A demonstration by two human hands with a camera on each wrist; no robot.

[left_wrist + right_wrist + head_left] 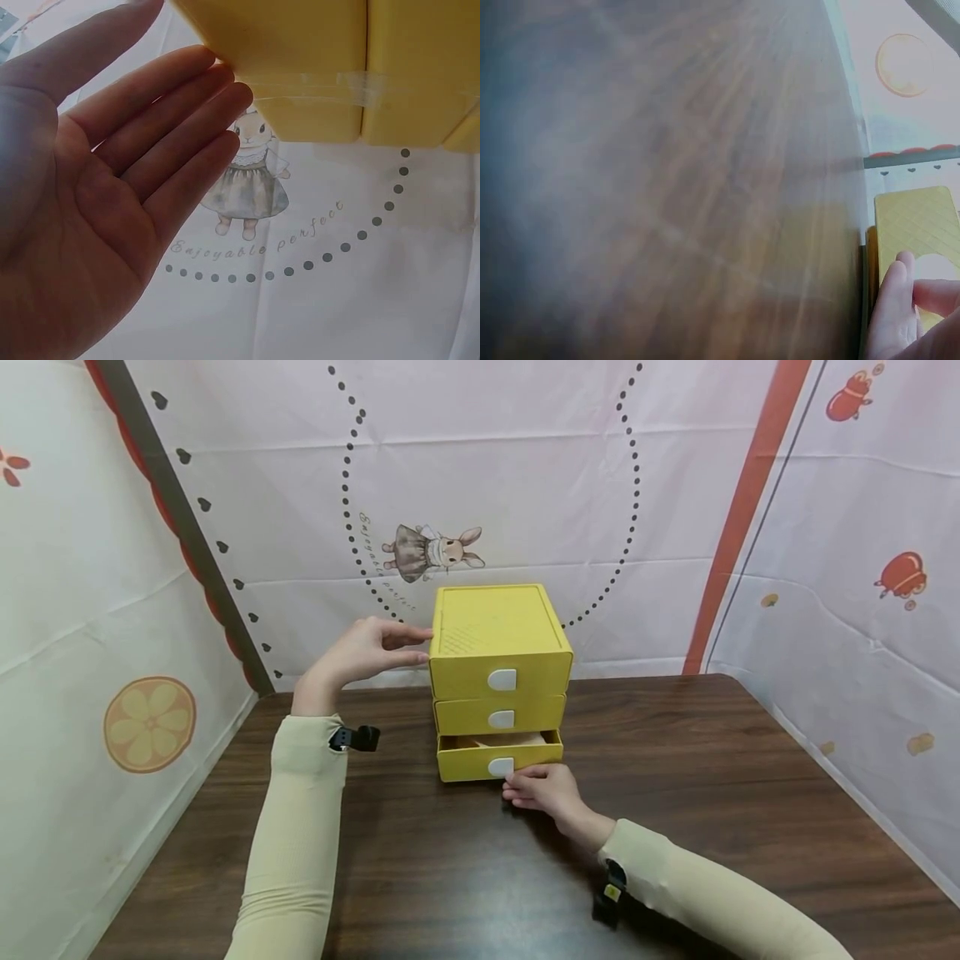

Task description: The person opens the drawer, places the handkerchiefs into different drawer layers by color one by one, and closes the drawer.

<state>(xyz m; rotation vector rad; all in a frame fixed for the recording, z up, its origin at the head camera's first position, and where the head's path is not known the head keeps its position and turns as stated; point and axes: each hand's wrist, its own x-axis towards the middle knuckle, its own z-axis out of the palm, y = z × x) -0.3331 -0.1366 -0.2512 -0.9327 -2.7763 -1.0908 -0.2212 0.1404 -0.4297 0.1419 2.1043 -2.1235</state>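
Observation:
A yellow three-drawer box (498, 620) stands on the dark wooden table, a white tab on each drawer. Its bottom drawer (468, 767) is partly pulled out, with something pale (517, 739) showing inside. My right hand (546, 789) pinches the white tab (500, 767) of that drawer between thumb and fingers. At the box's upper left side is my left hand (367, 647), its fingertips right at the edge. In the left wrist view the fingers (180, 116) are nearly straight beside the yellow wall (300, 67), and the palm holds nothing.
Dark wood tabletop (420, 877) extends in front of the box and to both sides. Behind it hangs a pale printed cloth (495, 502) with a rabbit figure, and similar cloth lines the left and right sides. Clear tape (352, 88) crosses the box's side.

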